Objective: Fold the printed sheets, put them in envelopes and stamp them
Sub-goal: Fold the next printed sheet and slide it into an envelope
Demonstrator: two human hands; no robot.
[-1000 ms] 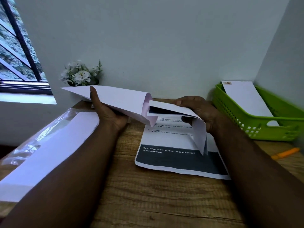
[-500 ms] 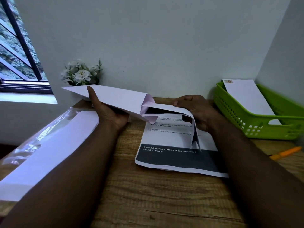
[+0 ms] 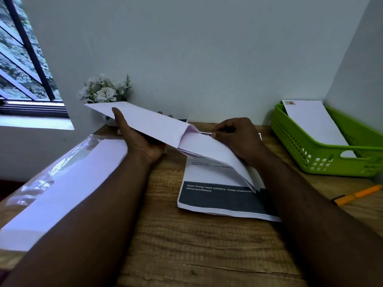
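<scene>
While the left hand (image 3: pixel 141 141) grips the white envelope (image 3: pixel 145 123) from below, the right hand (image 3: pixel 238 137) pinches the folded sheet (image 3: pixel 219 154) at its open mouth, both up off the table.

Left to right: a clear-wrapped envelope pack (image 3: pixel 60 183), partly cut off; printed sheets (image 3: pixel 217 195) reading "Open living room curtains, loose unsecure… tiebacks/ribbons", the rest hidden or too blurry; a green basket (image 3: pixel 300 146) holding a stamped envelope (image 3: pixel 315 125); an orange pen (image 3: pixel 356 195).
</scene>
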